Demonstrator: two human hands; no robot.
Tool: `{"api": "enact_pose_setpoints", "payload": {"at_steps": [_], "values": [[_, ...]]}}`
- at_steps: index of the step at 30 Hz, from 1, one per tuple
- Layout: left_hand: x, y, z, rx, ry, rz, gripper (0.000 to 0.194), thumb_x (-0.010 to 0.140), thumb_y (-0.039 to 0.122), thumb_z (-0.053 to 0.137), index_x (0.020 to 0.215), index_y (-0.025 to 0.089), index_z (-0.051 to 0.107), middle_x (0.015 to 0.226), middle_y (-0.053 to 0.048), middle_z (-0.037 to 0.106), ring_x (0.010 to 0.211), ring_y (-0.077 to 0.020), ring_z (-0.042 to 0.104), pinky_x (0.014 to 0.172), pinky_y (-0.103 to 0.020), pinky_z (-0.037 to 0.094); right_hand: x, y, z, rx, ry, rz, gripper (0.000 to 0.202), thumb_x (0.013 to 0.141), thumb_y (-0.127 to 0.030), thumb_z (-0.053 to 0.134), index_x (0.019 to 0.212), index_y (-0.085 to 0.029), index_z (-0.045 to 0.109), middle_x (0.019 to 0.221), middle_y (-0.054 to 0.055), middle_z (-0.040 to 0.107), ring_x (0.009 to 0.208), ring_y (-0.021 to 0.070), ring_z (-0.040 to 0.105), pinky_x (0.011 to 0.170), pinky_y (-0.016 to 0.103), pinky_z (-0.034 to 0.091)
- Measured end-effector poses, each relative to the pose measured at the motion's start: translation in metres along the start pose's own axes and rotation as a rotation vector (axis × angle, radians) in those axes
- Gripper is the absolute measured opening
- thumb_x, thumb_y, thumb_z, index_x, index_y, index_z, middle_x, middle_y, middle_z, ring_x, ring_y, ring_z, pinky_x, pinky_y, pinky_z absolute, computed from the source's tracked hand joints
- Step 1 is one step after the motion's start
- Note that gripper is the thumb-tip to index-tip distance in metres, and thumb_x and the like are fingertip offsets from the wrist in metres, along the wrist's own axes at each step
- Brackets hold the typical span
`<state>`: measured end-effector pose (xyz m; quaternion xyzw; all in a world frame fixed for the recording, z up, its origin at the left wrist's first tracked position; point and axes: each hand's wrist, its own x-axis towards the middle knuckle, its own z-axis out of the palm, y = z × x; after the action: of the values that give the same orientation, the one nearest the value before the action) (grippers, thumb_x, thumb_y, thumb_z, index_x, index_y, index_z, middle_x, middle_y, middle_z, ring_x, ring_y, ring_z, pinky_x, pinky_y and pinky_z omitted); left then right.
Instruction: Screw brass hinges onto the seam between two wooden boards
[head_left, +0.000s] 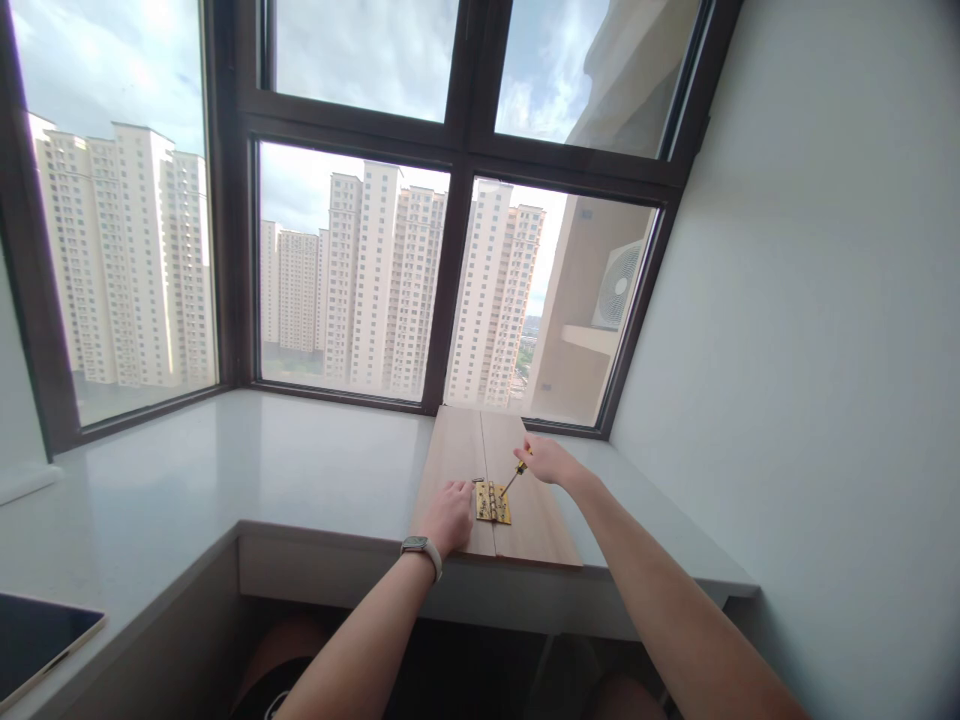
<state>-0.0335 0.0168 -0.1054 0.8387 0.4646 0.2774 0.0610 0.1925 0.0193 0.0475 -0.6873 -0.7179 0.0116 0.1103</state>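
My right hand (550, 459) is closed around the yellow and black handle of a screwdriver (513, 479). Its shaft slants down to the left, and the tip meets the right leaf of a brass-coloured hinge (493, 503). That hinge lies flat across the seam between two light wooden boards (457, 450), with small screws about its leaves. Just left of the hinge, my left hand (448, 517) rests on the left board with its fingers curled together. What its fingertips may hold is hidden. A small dark metal piece (478, 481) lies by the hinge's upper left corner.
The boards sit on a white windowsill counter (337, 460), reaching from its front edge to the window frame (442, 300). A dark-screened device (45, 640) lies on the counter at the lower left. A white wall (810, 300) rises on the right.
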Motion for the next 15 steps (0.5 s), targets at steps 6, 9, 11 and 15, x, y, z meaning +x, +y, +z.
{"api": "enact_pose_setpoints", "payload": {"at_steps": [6,9,11,15], "values": [[0.001,-0.001,0.001,0.002,-0.012,0.002,0.051,0.096,0.011,0.036,0.143,0.01,0.056,0.136,-0.017,0.063,0.13,-0.0258,0.051,0.113,-0.034,0.036,-0.003,0.001,-0.004,0.012,-0.022,-0.081,0.006,0.097,-0.027,0.06,0.098,-0.022,0.064,0.094,0.005,0.073,0.083,0.0172,0.064,0.065,0.025,0.036],[0.001,-0.002,0.002,0.0,-0.018,-0.004,0.05,0.097,0.013,0.036,0.142,0.01,0.057,0.136,-0.016,0.063,0.13,-0.0257,0.051,0.113,-0.034,0.035,-0.005,0.004,-0.007,0.032,-0.028,-0.106,0.004,0.093,-0.023,0.063,0.097,-0.022,0.065,0.092,0.004,0.073,0.081,0.0161,0.064,0.065,0.025,0.036],[0.001,-0.002,0.003,-0.002,-0.01,-0.003,0.049,0.097,0.013,0.036,0.141,0.011,0.058,0.135,-0.016,0.064,0.129,-0.0255,0.051,0.112,-0.033,0.036,-0.005,0.007,-0.008,0.047,-0.033,-0.113,0.005,0.092,-0.024,0.065,0.097,-0.021,0.066,0.091,0.004,0.073,0.079,0.0159,0.064,0.065,0.025,0.037],[0.002,-0.004,0.004,0.007,0.003,0.002,0.049,0.095,0.012,0.038,0.14,0.011,0.059,0.133,-0.015,0.065,0.127,-0.0251,0.052,0.111,-0.032,0.036,-0.002,0.011,-0.006,0.073,-0.032,-0.058,0.012,0.09,-0.028,0.069,0.099,-0.02,0.067,0.091,0.005,0.074,0.078,0.0163,0.067,0.065,0.024,0.039]]}}
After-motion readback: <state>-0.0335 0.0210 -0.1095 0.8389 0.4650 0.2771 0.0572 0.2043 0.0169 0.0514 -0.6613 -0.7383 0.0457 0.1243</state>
